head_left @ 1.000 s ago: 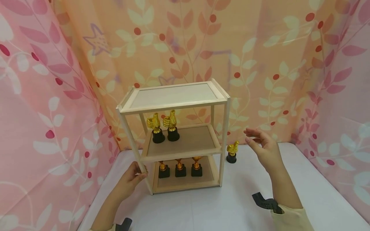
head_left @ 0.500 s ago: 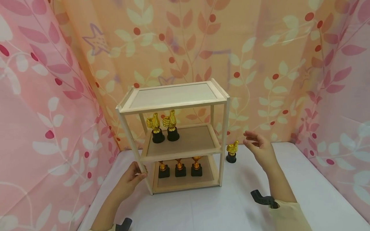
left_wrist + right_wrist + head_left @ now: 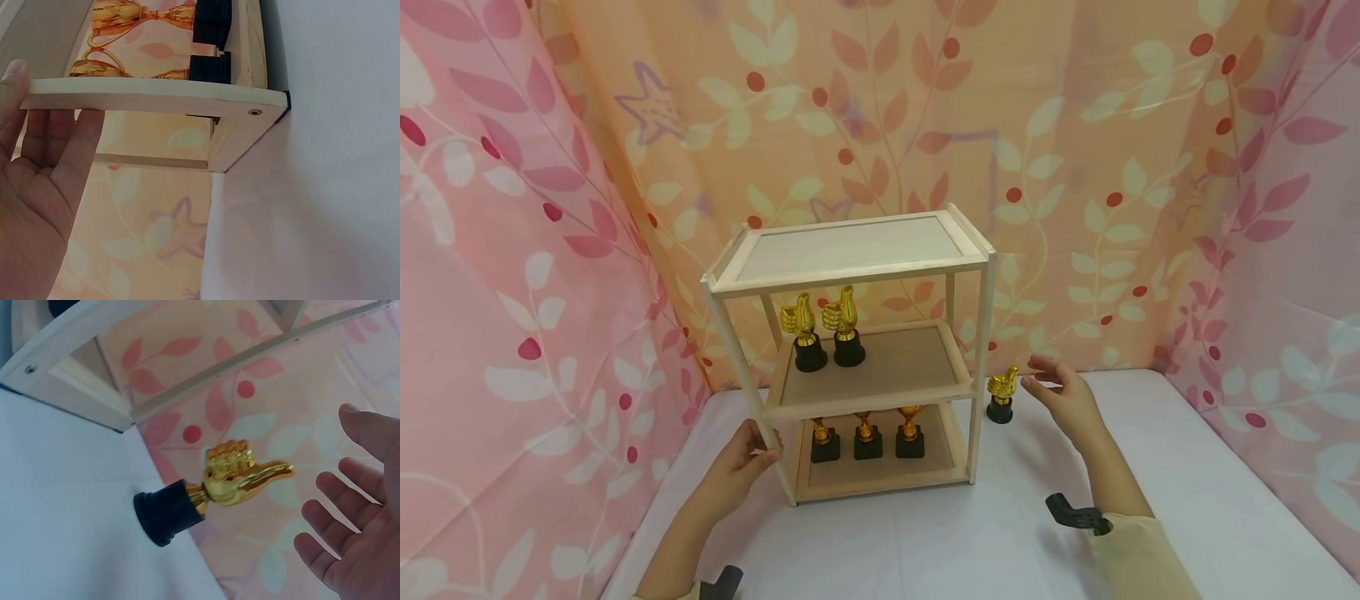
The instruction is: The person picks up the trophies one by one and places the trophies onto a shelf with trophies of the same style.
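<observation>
A pale wooden three-tier shelf (image 3: 865, 410) stands on the table. My left hand (image 3: 741, 467) grips its front left post, thumb on one side and fingers behind; the left wrist view shows the fingers curled round the post (image 3: 156, 94). To the right of the shelf a gold thumbs-up trophy (image 3: 1002, 396) with a black base stands upright on the cloth. My right hand (image 3: 1067, 404) is just right of it, fingers spread and slightly bent, holding nothing. In the right wrist view a gap shows between the fingertips (image 3: 306, 544) and the trophy's gold thumb.
Two more thumbs-up trophies (image 3: 847, 346) stand on the middle tier's left half. Three gold cup trophies (image 3: 868, 442) with black bases line the bottom tier. Floral curtains (image 3: 1075, 167) close off the back and both sides of the white-covered table (image 3: 925, 542).
My right hand has moved down and left, closer to the lone thumbs-up trophy. The left hand keeps its grip on the post, and the shelf has not moved.
</observation>
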`<state>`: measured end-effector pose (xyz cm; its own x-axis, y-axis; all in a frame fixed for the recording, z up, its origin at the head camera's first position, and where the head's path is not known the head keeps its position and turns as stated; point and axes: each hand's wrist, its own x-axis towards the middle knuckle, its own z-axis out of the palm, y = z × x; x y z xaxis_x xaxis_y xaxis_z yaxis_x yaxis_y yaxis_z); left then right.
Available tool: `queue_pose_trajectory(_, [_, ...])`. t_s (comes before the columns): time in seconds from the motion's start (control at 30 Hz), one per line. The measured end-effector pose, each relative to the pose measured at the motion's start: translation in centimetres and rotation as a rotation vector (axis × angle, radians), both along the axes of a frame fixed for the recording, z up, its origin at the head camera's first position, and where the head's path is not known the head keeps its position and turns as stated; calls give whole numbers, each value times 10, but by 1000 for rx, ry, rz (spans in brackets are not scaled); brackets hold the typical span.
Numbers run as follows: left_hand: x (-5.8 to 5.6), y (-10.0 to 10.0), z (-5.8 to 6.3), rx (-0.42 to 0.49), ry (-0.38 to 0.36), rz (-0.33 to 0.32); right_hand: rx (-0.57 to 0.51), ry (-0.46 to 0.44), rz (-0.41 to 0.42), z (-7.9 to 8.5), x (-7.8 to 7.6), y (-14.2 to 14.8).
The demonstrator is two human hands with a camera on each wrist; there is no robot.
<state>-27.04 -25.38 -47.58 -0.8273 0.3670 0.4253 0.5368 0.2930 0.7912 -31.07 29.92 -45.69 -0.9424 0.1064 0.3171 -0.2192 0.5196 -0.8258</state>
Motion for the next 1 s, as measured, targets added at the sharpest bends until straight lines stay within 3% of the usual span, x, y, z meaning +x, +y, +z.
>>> queue_pose_trajectory(0.43, [-1, 0, -1, 1, 3, 1, 2, -77, 60, -35, -18, 6])
queue_pose_trajectory(0.83, [0, 2, 0, -5, -30, 9, -53, -173, 58, -63, -26, 2])
queue_pose_trajectory(1.0, [0, 0, -1, -1, -11, 2, -58, -207, 89, -75, -30, 2])
